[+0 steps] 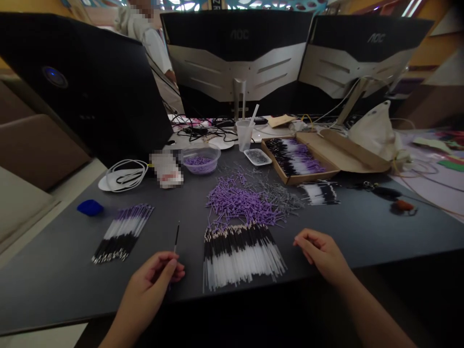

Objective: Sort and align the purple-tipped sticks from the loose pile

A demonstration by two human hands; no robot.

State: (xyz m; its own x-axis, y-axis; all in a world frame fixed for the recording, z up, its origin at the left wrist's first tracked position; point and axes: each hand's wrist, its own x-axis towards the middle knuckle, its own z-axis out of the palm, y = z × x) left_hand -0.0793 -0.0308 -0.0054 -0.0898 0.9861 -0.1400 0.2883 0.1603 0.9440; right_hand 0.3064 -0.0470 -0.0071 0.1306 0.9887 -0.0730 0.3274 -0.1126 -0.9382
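Left, a purple-ended bundle (122, 233) lies on the table (47, 275); your left hand (154, 278) pinches a thin black-tipped stick (177, 238) near the front edge; a gap, then the black-and-white row (241, 256) before the purple pile (237, 202); past another gap, your right hand (321, 251) curls, apart from your left; its grip you cannot tell.

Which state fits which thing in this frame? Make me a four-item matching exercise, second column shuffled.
1. Left hand
2. Plastic cup
3. Cardboard box
4. Small tray

A. Lid open
B. Small grey pieces inside
C. Pinching a thin stick
D. Straw leaning in it

Pairs: 1-C; 2-D; 3-A; 4-B
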